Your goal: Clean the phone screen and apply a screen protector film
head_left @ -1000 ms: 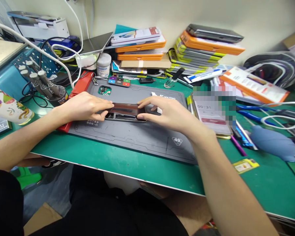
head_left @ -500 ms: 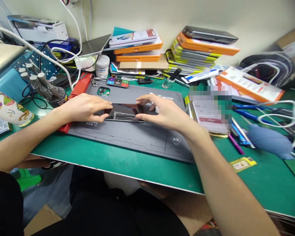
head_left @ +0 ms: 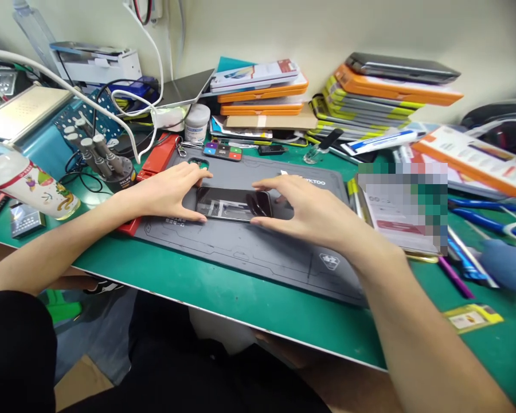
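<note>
the green bench (head_left: 223, 292) runs out of sight at either side, and the right forearm (head_left: 413, 321) hides part of the grey mat's (head_left: 249, 246) right edge. two stacks of cases (head_left: 262, 97) stand along the wall. of the two hands, the left hand (head_left: 169, 192) has thumb and forefinger spread loosely; the right hand (head_left: 307, 209) brackets one phone's (head_left: 234, 205) right end, though i can't tell whether it grips. the phone lies on the mat between them. half a second ago the left fingertips were closer together; now more glass shows.
</note>
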A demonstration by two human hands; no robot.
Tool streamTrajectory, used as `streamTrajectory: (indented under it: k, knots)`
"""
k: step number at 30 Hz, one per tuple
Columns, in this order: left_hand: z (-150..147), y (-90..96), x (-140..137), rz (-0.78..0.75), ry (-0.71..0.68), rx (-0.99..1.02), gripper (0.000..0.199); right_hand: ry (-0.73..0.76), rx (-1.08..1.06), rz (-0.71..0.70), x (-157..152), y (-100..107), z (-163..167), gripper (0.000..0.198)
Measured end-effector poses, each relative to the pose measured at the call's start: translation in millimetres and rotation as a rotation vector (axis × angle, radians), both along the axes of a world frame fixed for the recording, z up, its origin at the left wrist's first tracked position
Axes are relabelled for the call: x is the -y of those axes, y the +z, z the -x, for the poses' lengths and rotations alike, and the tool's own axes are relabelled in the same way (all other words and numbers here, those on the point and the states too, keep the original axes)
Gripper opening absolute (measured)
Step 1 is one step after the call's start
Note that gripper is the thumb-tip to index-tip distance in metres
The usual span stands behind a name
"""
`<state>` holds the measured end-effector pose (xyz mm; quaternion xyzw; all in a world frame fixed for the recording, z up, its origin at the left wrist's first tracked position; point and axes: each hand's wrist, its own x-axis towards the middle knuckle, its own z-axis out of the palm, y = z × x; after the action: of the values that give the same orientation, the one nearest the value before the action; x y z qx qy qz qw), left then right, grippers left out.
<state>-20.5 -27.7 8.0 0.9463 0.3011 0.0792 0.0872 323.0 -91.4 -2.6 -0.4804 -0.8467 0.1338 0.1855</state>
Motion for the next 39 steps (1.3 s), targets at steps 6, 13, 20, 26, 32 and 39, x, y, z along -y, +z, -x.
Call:
streamTrajectory:
  k: [6,13,20,26,32,39]
  knots:
    - [-0.6,1.6,1.2,-0.009,-0.01,-0.026,0.075,-0.007,0.007,-0.011,0.3,-1.5,0.5,0.066]
    - [-1.3,1.8,0.5,0.013,0.0,-0.022,0.073,-0.012,-0.013,-0.006,-0.4,-2.0,0.7,0.067]
    - [-3.6,4.4,0.6,0.015,0.029,-0.07,0.076,-0.015,0.016,0.021,-1.0,-1.2,0.7,0.067]
    - [-3.9,5.2,0.3,0.044,0.048,-0.065,0.076,-0.011,0.011,0.056,-2.0,0.8,1.2,0.067]
    - [-3.0,2.8,-1.1,0.028,0.044,-0.043,0.071,-0.014,0.018,0.065,-1.6,2.8,0.3,0.068]
    - [-4.3,1.8,-0.2,0.005,0.044,-0.04,0.068,-0.02,0.039,0.038,-0.8,1.5,0.7,0.068]
